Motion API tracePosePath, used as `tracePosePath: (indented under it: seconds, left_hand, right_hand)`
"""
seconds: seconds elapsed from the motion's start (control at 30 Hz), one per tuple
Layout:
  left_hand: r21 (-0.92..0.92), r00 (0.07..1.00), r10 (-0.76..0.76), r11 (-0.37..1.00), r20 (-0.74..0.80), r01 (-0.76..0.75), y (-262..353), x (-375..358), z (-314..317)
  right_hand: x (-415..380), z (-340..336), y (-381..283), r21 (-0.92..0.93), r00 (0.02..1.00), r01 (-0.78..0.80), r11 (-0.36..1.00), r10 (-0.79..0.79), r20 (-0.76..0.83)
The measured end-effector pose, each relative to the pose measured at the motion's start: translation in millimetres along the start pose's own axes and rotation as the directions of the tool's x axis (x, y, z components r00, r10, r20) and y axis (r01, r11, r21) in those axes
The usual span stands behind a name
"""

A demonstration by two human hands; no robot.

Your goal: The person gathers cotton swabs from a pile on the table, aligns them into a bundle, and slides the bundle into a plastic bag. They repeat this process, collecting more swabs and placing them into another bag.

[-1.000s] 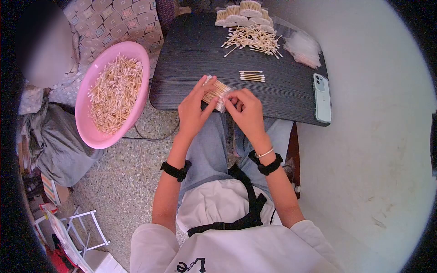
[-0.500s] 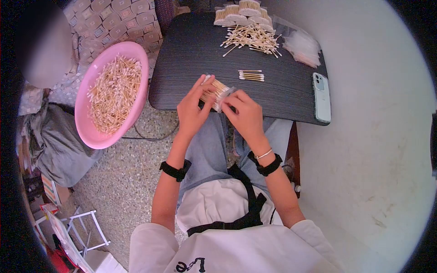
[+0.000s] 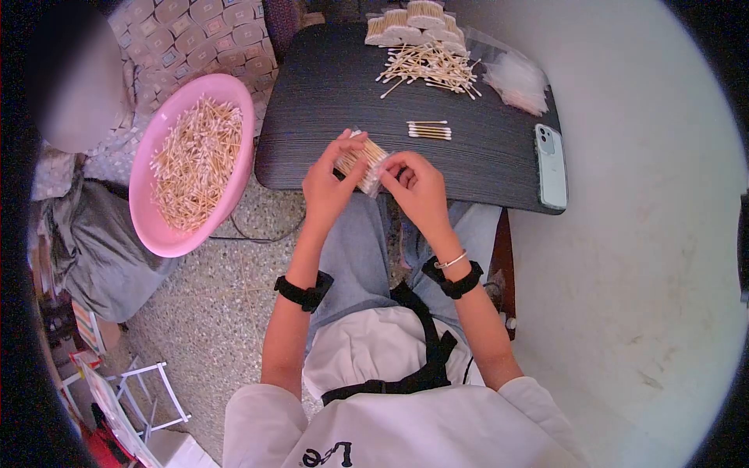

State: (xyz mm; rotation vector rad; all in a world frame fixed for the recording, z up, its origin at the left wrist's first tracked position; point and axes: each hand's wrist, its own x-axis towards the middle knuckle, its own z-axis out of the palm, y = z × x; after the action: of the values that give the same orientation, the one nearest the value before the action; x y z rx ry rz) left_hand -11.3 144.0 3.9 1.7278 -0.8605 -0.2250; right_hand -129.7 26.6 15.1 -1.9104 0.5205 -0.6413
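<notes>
Near the front edge of the black table, my left hand grips a clear plastic packet of cotton swabs, thumb and fingers on either side of it. My right hand pinches the packet's right end, where the plastic is loose. Beyond them lies a short row of several cotton swabs, side by side. Farther back is a loose heap of swabs, with filled swab packets stacked behind it.
Empty clear bags lie at the table's right rear, and a phone at its right edge beside the wall. A pink basin full of swabs stands left of the table. A grey cloth lies beyond it.
The packet has shifted slightly left and turned a little between my hands. My right fingers have moved slightly along its plastic end.
</notes>
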Motion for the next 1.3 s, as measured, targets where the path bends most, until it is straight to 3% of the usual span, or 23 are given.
tracePosePath:
  seconds: [0.1, 0.4, 0.5, 0.8, 1.0, 1.1, 1.2, 1.3]
  left_hand:
    - [-0.009, 1.000, 0.005, 1.000, 0.003, -0.005, -2, -1, 1]
    - [0.068, 1.000, 0.004, 0.998, -0.011, -0.004, 4, -2, 1]
    - [0.090, 1.000, 0.016, 0.996, -0.010, -0.015, 4, -2, 0]
    - [0.108, 0.999, -0.010, 0.994, -0.036, 0.014, 6, -3, 1]
    - [0.080, 0.999, -0.033, 0.996, -0.032, 0.036, 7, -3, 1]
    - [0.063, 0.999, -0.007, 0.998, -0.054, 0.010, -1, 0, 2]
    - [0.018, 0.998, 0.007, 1.000, -0.062, -0.005, -8, 2, 3]
    - [0.000, 0.997, 0.020, 1.000, -0.071, -0.021, -8, 2, 4]
  right_hand:
    - [1, -1, 0, -0.058, 0.998, 0.039, 0.998, -0.037, 0.041]
    - [-7, 7, -8, -0.059, 0.991, 0.127, 0.990, -0.129, -0.032]
    - [-10, 14, -5, -0.049, 0.993, 0.042, 0.998, -0.047, -0.105]
    - [-10, 17, -15, -0.208, 0.994, 0.058, 0.976, -0.076, -0.082]
    - [-8, 14, -7, -0.283, 0.967, 0.241, 0.928, -0.253, -0.007]
    - [-6, 6, -10, -0.157, 0.992, 0.120, 0.980, -0.123, -0.012]
    - [-5, 0, -6, -0.079, 0.993, 0.026, 0.997, -0.035, -0.110]
    - [-2, 1, 3, 0.132, 0.974, -0.042, 0.990, 0.070, -0.214]
